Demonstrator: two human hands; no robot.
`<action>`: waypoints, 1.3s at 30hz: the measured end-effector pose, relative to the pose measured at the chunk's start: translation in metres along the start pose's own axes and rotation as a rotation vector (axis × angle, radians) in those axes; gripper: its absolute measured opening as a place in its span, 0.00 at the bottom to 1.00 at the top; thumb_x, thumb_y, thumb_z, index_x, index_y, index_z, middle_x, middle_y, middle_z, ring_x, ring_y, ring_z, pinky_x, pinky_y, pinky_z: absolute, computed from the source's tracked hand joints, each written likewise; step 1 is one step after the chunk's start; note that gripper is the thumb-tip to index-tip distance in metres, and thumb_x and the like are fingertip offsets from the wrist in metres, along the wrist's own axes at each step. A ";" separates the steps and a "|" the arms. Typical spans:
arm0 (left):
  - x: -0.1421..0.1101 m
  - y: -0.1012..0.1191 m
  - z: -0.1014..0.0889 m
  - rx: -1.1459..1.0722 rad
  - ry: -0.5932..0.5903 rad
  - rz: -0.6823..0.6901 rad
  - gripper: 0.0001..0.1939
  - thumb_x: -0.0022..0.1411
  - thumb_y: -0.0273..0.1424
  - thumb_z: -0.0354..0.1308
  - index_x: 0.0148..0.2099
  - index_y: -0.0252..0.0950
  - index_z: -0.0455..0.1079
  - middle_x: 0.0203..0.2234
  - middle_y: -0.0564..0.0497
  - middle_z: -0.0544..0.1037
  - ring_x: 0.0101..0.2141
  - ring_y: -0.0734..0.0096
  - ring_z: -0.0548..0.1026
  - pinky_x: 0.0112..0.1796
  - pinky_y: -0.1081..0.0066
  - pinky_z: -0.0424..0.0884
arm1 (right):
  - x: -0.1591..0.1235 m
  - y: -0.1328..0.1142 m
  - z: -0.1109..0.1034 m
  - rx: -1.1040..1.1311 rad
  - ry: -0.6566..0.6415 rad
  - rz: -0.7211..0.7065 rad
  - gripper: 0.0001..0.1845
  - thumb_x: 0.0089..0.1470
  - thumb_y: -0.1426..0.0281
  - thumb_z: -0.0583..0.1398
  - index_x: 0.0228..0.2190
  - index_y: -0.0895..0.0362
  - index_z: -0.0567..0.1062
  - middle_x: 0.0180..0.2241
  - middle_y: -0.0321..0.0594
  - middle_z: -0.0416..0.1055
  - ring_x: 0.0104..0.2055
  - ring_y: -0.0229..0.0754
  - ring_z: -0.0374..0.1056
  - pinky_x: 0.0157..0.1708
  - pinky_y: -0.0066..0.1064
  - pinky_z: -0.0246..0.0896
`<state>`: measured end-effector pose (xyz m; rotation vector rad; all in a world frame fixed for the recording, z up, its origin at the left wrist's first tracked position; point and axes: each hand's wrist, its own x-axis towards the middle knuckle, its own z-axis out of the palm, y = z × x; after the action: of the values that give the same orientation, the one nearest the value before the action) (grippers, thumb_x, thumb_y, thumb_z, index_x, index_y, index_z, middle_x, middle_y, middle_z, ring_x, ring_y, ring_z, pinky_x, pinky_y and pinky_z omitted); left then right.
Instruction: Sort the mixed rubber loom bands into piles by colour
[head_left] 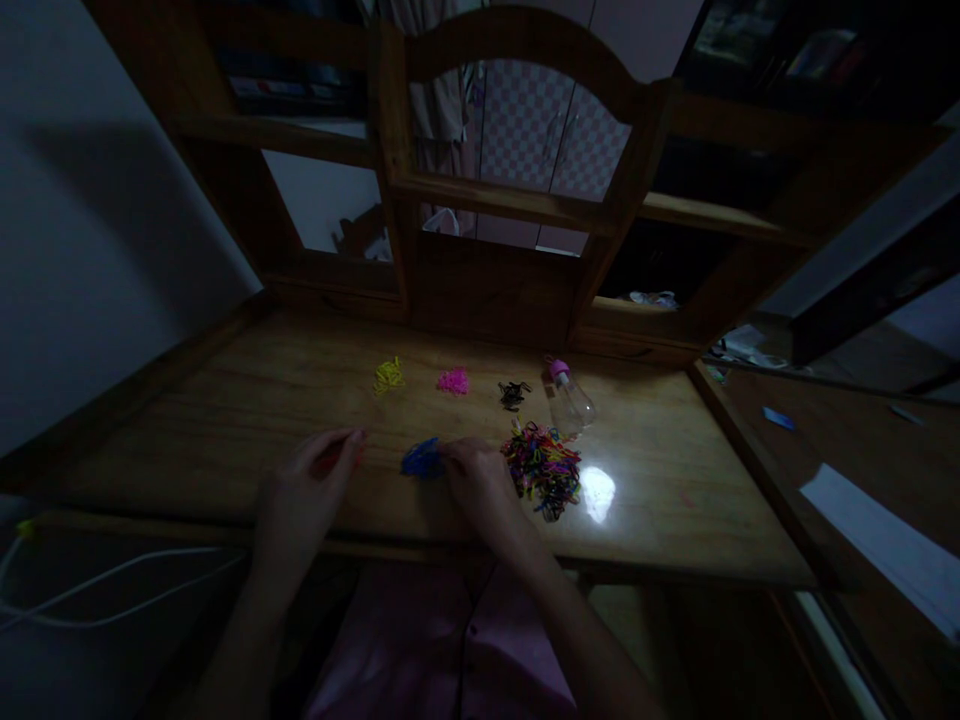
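Small thin coloured loops, perhaps rubber bands, lie sorted by colour on a wooden desk. My left hand [304, 490] is curled at the left over some red loops [328, 461], with thumb and forefinger close together; whether it grips any is unclear. At the right edge of the blue pile [421, 458], the fingers of my right hand [480, 482] are pressed together, tips down, and hide what they may hold. Just right of that hand is a large mixed-colour pile [544, 462]. Farther back sit a yellow pile [388, 375], a pink pile [454, 381] and a black pile [514, 394].
A clear bulb-shaped bottle [572, 402] with a pink cap lies behind the mixed pile. Wooden shelving [495, 290] rises along the desk's back edge. White cables [112, 570] hang at lower left. On the right, a white sheet [885, 535] lies on another brown surface.
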<state>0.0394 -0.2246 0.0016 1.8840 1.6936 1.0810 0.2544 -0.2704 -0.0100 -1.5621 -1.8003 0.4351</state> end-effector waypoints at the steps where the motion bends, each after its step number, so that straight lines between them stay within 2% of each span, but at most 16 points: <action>1: -0.005 0.004 0.000 -0.008 0.008 0.007 0.15 0.62 0.44 0.53 0.43 0.41 0.74 0.41 0.51 0.80 0.41 0.61 0.77 0.45 0.63 0.72 | -0.001 0.000 -0.001 0.017 0.001 0.006 0.15 0.57 0.77 0.57 0.43 0.52 0.78 0.40 0.39 0.78 0.43 0.43 0.73 0.44 0.29 0.63; 6: -0.023 0.026 0.007 -0.016 0.032 0.082 0.13 0.63 0.42 0.54 0.42 0.42 0.74 0.40 0.51 0.79 0.41 0.61 0.77 0.45 0.64 0.71 | -0.015 -0.006 -0.025 0.103 0.087 0.027 0.14 0.59 0.75 0.56 0.43 0.52 0.78 0.40 0.40 0.77 0.42 0.43 0.72 0.43 0.30 0.63; 10: -0.041 0.045 0.018 -0.091 -0.095 0.196 0.11 0.64 0.38 0.53 0.42 0.41 0.73 0.39 0.51 0.79 0.43 0.62 0.76 0.48 0.64 0.69 | -0.037 -0.001 -0.068 0.128 0.269 0.091 0.14 0.60 0.73 0.55 0.43 0.51 0.76 0.41 0.40 0.76 0.44 0.43 0.72 0.45 0.32 0.64; 14: -0.059 0.065 0.046 -0.177 -0.234 0.239 0.09 0.66 0.34 0.52 0.42 0.42 0.73 0.40 0.51 0.78 0.42 0.66 0.76 0.45 0.68 0.70 | -0.061 0.026 -0.110 0.058 0.457 0.264 0.12 0.60 0.70 0.55 0.43 0.53 0.76 0.40 0.41 0.76 0.39 0.44 0.72 0.39 0.34 0.65; 17: -0.062 0.082 0.074 -0.229 -0.322 0.282 0.09 0.66 0.31 0.51 0.44 0.42 0.72 0.40 0.51 0.77 0.42 0.68 0.75 0.44 0.70 0.70 | -0.076 0.046 -0.126 0.044 0.549 0.343 0.11 0.60 0.69 0.55 0.43 0.54 0.75 0.37 0.41 0.76 0.33 0.42 0.72 0.33 0.32 0.65; 20: -0.057 0.099 0.096 -0.233 -0.363 0.341 0.10 0.66 0.29 0.51 0.47 0.42 0.71 0.42 0.51 0.76 0.44 0.67 0.74 0.46 0.68 0.70 | -0.086 0.055 -0.129 0.026 0.573 0.371 0.12 0.59 0.69 0.55 0.43 0.54 0.75 0.36 0.41 0.76 0.33 0.42 0.71 0.33 0.32 0.65; 23: -0.050 0.110 0.108 -0.206 -0.373 0.386 0.12 0.67 0.27 0.49 0.48 0.42 0.70 0.43 0.50 0.75 0.45 0.67 0.73 0.48 0.66 0.69 | -0.094 0.055 -0.126 0.008 0.537 0.381 0.12 0.59 0.69 0.55 0.43 0.54 0.75 0.37 0.41 0.76 0.34 0.42 0.71 0.34 0.33 0.65; 28: -0.043 0.104 0.119 -0.137 -0.419 0.422 0.14 0.68 0.26 0.46 0.51 0.42 0.69 0.45 0.50 0.73 0.46 0.67 0.73 0.49 0.66 0.69 | -0.103 0.052 -0.122 -0.010 0.466 0.329 0.11 0.59 0.70 0.55 0.42 0.53 0.75 0.38 0.41 0.75 0.35 0.42 0.70 0.35 0.33 0.64; 32: -0.038 0.099 0.126 -0.105 -0.480 0.514 0.17 0.67 0.24 0.47 0.54 0.43 0.67 0.47 0.49 0.72 0.48 0.65 0.71 0.51 0.65 0.68 | -0.108 0.045 -0.123 0.009 0.379 0.264 0.11 0.60 0.71 0.55 0.42 0.53 0.75 0.37 0.42 0.73 0.33 0.41 0.68 0.33 0.32 0.63; 39: -0.040 0.107 0.131 -0.098 -0.556 0.574 0.17 0.65 0.26 0.51 0.56 0.42 0.65 0.47 0.48 0.71 0.48 0.63 0.70 0.51 0.62 0.68 | -0.116 0.039 -0.122 -0.029 0.269 0.224 0.14 0.59 0.72 0.56 0.46 0.51 0.74 0.41 0.43 0.71 0.34 0.41 0.69 0.33 0.31 0.66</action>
<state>0.2096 -0.2567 -0.0146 2.3807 0.8031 0.6900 0.3693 -0.3962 0.0160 -1.7597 -1.4415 0.2865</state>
